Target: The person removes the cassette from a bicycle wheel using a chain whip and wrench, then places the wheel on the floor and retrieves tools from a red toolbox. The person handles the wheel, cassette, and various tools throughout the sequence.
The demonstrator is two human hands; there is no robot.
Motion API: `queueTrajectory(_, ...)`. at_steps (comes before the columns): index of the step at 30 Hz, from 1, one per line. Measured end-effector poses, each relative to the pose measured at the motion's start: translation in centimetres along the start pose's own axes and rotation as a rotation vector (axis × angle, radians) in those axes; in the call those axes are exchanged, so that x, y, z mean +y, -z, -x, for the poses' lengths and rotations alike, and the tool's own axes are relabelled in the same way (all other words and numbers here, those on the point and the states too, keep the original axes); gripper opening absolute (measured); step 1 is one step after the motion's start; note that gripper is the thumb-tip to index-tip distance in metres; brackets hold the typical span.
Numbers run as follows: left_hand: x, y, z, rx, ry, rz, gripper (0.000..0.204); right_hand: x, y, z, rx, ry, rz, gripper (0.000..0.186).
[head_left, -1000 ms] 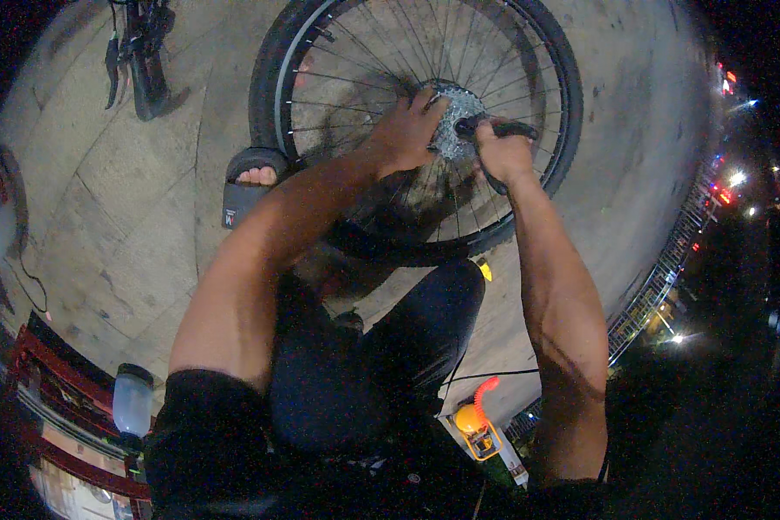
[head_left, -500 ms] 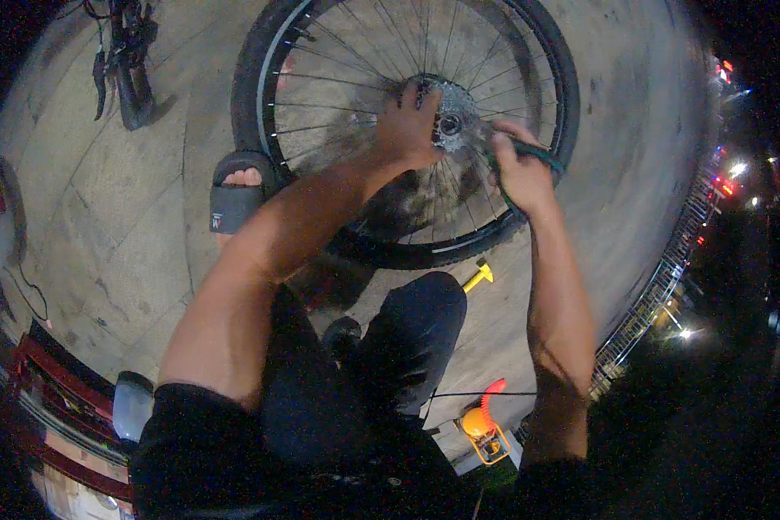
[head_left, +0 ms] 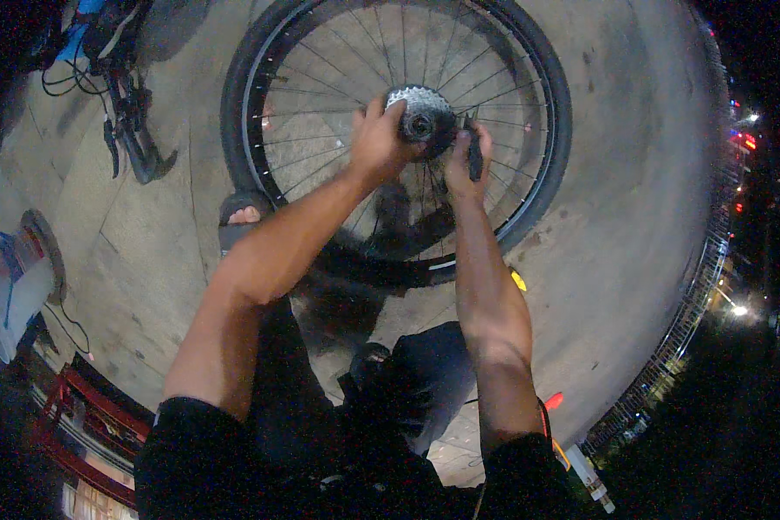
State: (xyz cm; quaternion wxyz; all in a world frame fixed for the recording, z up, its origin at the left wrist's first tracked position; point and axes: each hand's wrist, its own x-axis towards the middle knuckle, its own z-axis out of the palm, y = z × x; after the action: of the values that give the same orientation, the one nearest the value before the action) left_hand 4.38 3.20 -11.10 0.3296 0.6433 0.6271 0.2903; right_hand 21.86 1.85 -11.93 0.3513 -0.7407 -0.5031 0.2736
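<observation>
A bicycle wheel (head_left: pixel 553 178) with a black tyre lies flat on the ground in front of me. At its hub sits a silver cassette (head_left: pixel 416 97) with dark smaller parts around the centre. My left hand (head_left: pixel 377 143) grips the cassette's left edge, thumb over the sprockets and fingers partly hidden. Just right of the cassette, my right hand (head_left: pixel 470 165) is closed around a pair of dark pliers (head_left: pixel 474 152). Their narrow jaws point away from me, close to the cassette's right side. The handles are mostly hidden in my palm.
Bicycle handlebars with a brake lever (head_left: pixel 130 139) lie at the far left. A clear plastic bag (head_left: pixel 13 299) rests at the left edge, above a red metal frame (head_left: pixel 87 407). A yellow tool (head_left: pixel 518 279) pokes out beside my right forearm. My sandalled foot (head_left: pixel 243 212) is near the tyre.
My right hand has drawn in leftward with the pliers, from over the spokes to beside the cassette, and its grip has closed up. My left hand stays on the cassette. The view has shifted.
</observation>
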Motion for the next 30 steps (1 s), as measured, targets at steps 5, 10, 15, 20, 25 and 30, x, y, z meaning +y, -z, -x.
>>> queueTrajectory(5, -0.4, 0.3, 0.3, 0.027, 0.09, 0.114, 0.074, -3.5, -0.9, 0.6, 0.08, -0.008, -0.173, 0.038)
queueTrajectory(10, 2.4, 1.4, 0.5, 0.103, 0.107, 0.243, 0.085, -3.7, -0.7, 0.6, 0.09, 0.041, -0.113, 0.036)
queueTrajectory(15, 3.5, 5.1, 2.1, 0.022, 0.089, 0.233, 0.116, -8.2, 1.2, 2.6, 0.106, 0.202, -0.11, 0.034)
queueTrajectory(20, -2.9, 9.1, 4.4, -0.253, 0.192, 0.728, 0.099, -13.7, 2.6, 9.7, -0.18, 0.432, -0.145, 0.036)
queueTrajectory(25, -5.9, 11.1, 9.3, -0.525, 0.601, 1.666, 0.08, -15.9, 3.0, 13.8, -0.595, 0.456, -0.302, 0.037)
queueTrajectory(30, -6.7, 12.9, 8.8, -0.5, 0.702, 1.984, 0.072, -9.1, 10.0, 14.3, -0.488, 0.289, -0.129, 0.034)
